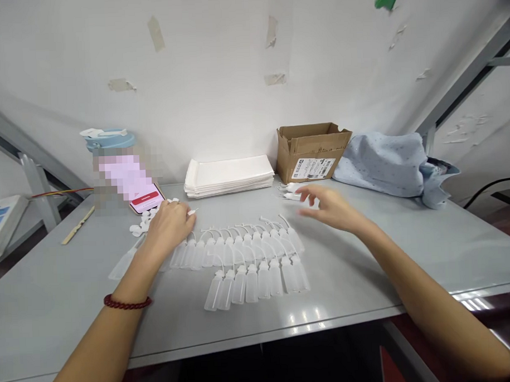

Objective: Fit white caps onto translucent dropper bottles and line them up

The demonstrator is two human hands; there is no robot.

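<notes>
My left hand (170,222) is closed, thumb and fingertips pinched on a small white cap (192,212) with a thin tip. Beside and partly under this hand lies a pile of small white caps (146,220). My right hand (328,205) has its fingers curved and apart, with nothing seen in them. Just beyond its fingertips lie a few white pieces with thin needle-like tips (292,196). Between my hands, translucent squeeze bottles (252,283) with thin bent spouts lie in two rows. Another clear bottle (122,265) rests left of my left forearm, partly hidden by it.
A stack of white trays or sleeves (229,175) and an open cardboard box (314,152) stand along the wall. Light blue cloth (383,164) lies right of the box. At the left are a phone (147,200), a blue-lidded container (111,140) and a wooden stick (78,225).
</notes>
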